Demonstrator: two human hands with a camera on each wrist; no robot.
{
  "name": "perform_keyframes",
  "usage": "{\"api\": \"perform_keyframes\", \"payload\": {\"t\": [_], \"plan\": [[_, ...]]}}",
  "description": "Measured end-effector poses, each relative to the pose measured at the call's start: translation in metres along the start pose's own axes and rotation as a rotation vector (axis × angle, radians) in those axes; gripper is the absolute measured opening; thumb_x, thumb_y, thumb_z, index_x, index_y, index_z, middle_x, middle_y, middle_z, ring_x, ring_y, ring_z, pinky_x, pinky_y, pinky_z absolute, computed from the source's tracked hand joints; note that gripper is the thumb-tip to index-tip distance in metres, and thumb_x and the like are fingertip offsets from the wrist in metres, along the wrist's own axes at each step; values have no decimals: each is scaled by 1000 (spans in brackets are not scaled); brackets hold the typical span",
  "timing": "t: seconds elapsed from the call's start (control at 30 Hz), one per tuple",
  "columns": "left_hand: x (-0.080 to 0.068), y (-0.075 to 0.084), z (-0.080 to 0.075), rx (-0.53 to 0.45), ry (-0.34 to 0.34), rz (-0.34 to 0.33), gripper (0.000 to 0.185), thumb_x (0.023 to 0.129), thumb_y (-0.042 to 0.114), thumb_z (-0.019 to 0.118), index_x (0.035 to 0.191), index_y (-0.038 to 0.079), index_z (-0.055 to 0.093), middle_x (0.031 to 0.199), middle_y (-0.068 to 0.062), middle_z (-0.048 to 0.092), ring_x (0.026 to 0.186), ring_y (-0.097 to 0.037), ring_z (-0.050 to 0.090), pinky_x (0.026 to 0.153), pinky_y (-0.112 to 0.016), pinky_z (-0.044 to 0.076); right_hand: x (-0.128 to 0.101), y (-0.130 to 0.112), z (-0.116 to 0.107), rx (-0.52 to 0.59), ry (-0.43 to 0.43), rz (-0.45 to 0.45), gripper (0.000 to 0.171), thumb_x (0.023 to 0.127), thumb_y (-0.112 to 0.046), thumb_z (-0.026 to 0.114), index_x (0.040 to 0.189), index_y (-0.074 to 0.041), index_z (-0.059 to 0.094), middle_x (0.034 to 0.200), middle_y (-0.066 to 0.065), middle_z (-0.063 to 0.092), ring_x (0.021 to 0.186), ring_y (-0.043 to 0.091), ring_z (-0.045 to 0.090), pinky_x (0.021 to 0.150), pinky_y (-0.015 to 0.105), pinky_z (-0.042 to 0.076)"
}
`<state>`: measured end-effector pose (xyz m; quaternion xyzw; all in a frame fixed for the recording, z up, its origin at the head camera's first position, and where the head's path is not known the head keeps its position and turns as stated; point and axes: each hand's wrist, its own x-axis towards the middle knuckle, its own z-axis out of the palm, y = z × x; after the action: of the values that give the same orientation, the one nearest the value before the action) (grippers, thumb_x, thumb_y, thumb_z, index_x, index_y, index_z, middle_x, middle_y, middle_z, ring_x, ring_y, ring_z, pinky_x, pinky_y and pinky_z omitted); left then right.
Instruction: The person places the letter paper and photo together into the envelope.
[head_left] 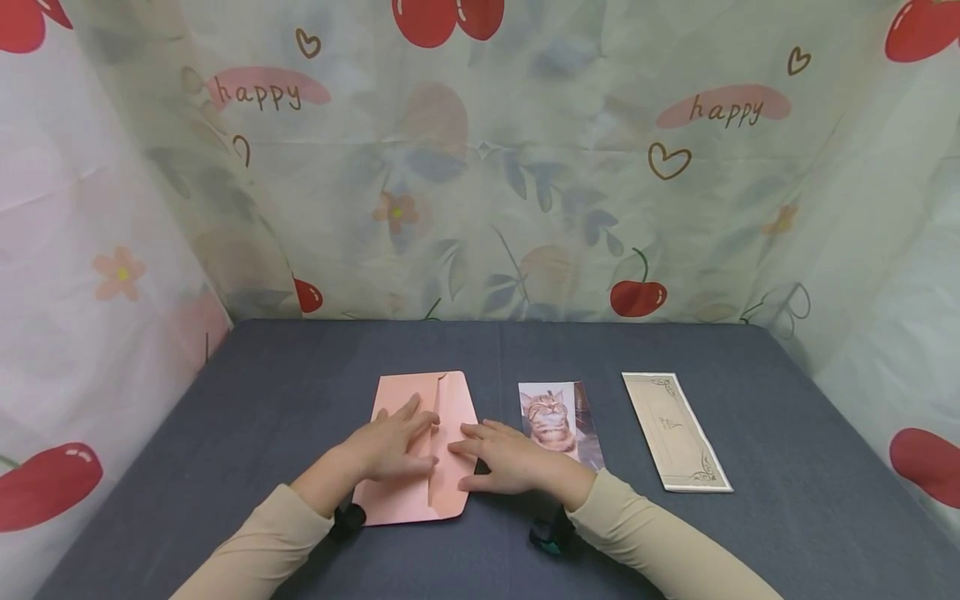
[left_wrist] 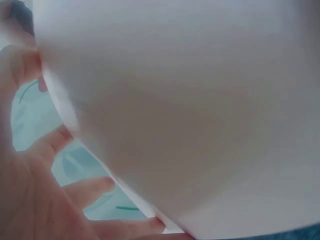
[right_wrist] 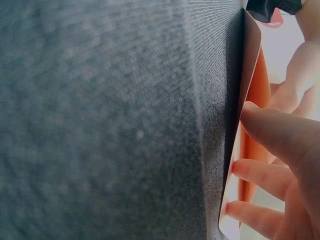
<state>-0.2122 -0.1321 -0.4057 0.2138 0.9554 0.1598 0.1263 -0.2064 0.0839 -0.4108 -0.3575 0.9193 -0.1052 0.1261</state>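
Note:
A pink paper envelope lies on the dark cloth, its flap folded out to the right and standing slightly off the cloth. My left hand rests on the envelope's body with spread fingers, the fingertips near the opening's edge. From the right, my right hand touches the flap with extended fingers and thumb. In the right wrist view these fingertips meet the flap's thin edge. A pale paper surface fills most of the left wrist view, with fingertips along its edge.
Just right of my right hand lies a cat picture card, partly covered by the hand. Farther right is a folded beige paper with ornamental corners. The dark tablecloth ends at a printed curtain behind and at both sides.

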Motion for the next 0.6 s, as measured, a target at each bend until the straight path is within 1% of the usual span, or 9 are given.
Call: {"api": "perform_keyframes", "payload": {"t": [0.13, 0.27, 0.47, 0.6], "plan": [[1, 1, 0, 2, 9, -7, 55, 83, 46, 62, 130, 21, 48, 152, -20, 27, 128, -40, 46, 111, -61, 20, 0, 1, 0, -8, 6, -11, 53, 88, -42, 60, 134, -18, 51, 147, 11, 41, 137, 37, 35, 112, 49, 28], [1, 1, 0, 7, 12, -10, 56, 82, 47, 63, 129, 21, 49, 151, -20, 29, 127, -38, 48, 111, -60, 20, -2, 4, 1, 15, 26, -35, 52, 88, -42, 59, 134, -17, 51, 147, 12, 40, 137, 36, 35, 112, 49, 28], [1, 2, -1, 19, 9, -4, 53, 82, 47, 63, 126, 21, 50, 151, -20, 30, 126, -37, 49, 112, -59, 21, -7, 10, -2, 87, 92, -84, 50, 89, -38, 59, 133, -15, 52, 146, 13, 41, 136, 35, 37, 110, 50, 31], [0, 2, -1, 22, 8, -7, 52, 82, 48, 63, 126, 22, 50, 151, -20, 30, 127, -37, 48, 112, -58, 21, -10, 13, -5, 112, 139, -122, 48, 90, -34, 59, 132, -12, 53, 144, 16, 43, 134, 33, 40, 108, 49, 34]]}}
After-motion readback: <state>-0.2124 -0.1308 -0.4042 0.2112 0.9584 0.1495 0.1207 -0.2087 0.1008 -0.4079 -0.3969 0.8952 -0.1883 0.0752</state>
